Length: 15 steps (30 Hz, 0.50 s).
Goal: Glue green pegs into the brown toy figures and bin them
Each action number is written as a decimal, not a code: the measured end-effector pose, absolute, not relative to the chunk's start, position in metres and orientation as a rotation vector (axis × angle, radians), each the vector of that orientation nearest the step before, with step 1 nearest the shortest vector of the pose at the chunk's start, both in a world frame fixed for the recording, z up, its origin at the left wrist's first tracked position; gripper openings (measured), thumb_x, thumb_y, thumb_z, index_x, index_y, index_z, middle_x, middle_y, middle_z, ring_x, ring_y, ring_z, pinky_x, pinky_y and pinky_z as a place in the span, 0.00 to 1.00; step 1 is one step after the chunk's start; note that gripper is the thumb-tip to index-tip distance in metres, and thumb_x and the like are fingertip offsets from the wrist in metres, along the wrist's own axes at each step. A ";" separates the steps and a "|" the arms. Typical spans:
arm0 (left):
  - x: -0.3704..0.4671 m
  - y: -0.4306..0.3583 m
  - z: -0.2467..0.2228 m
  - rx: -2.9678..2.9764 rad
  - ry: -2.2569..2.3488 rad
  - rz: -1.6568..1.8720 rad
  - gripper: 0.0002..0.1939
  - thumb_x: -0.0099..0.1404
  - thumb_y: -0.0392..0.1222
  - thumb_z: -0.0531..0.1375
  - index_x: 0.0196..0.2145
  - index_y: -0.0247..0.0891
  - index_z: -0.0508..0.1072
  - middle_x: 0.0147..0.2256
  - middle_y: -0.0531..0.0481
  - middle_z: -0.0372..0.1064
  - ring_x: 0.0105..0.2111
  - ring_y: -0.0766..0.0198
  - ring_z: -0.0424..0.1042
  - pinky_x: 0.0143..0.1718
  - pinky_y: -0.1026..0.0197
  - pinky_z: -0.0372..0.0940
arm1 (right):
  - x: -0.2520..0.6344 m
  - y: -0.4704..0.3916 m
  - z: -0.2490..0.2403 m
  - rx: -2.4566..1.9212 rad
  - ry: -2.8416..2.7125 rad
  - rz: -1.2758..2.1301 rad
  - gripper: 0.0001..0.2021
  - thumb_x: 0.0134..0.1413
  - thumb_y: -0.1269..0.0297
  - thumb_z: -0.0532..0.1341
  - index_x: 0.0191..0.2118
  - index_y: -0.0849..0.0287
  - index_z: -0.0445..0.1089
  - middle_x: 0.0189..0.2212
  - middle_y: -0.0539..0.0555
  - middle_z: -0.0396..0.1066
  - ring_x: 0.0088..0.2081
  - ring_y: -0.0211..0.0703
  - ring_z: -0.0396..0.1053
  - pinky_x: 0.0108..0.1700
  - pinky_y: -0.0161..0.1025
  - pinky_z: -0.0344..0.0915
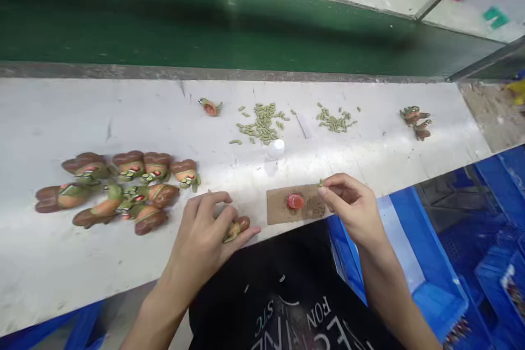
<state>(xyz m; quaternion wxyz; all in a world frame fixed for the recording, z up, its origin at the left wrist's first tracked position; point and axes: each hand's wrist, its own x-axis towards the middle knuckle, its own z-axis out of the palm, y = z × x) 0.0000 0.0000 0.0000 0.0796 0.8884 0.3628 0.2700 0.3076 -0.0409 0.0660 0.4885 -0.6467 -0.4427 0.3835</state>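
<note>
Right fingers pinch a stubby green piece — left fingers grip a glossy, bulbous figurine.

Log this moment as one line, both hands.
left hand: holds figurine; right hand: pinches green piece; between: red round item on brown board

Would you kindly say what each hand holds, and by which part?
Left hand: figurine, gripped part mostly hidden; right hand: green piece, by one end.
</note>
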 end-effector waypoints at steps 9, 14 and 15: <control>0.044 -0.040 0.042 1.408 0.877 0.872 0.08 0.83 0.39 0.65 0.57 0.49 0.75 0.40 0.56 0.79 0.31 0.67 0.80 0.35 0.64 0.77 | 0.277 -0.080 0.076 -1.516 -1.218 0.910 0.06 0.67 0.70 0.76 0.41 0.48 0.85 0.32 0.45 0.79 0.31 0.35 0.73 0.33 0.33 0.69; 0.086 -0.055 0.052 1.066 0.723 0.876 0.08 0.83 0.39 0.66 0.54 0.51 0.81 0.35 0.59 0.78 0.33 0.70 0.79 0.39 0.68 0.76 | 0.271 -0.093 0.078 -1.441 -1.505 0.776 0.09 0.72 0.75 0.72 0.46 0.50 0.81 0.38 0.45 0.84 0.39 0.36 0.81 0.43 0.33 0.77; 0.090 -0.055 0.051 1.077 0.739 0.889 0.07 0.83 0.38 0.66 0.52 0.50 0.82 0.35 0.60 0.78 0.34 0.71 0.79 0.40 0.69 0.75 | 0.271 -0.095 0.078 -1.436 -1.525 0.754 0.09 0.73 0.76 0.71 0.46 0.51 0.81 0.38 0.45 0.84 0.39 0.35 0.81 0.43 0.33 0.78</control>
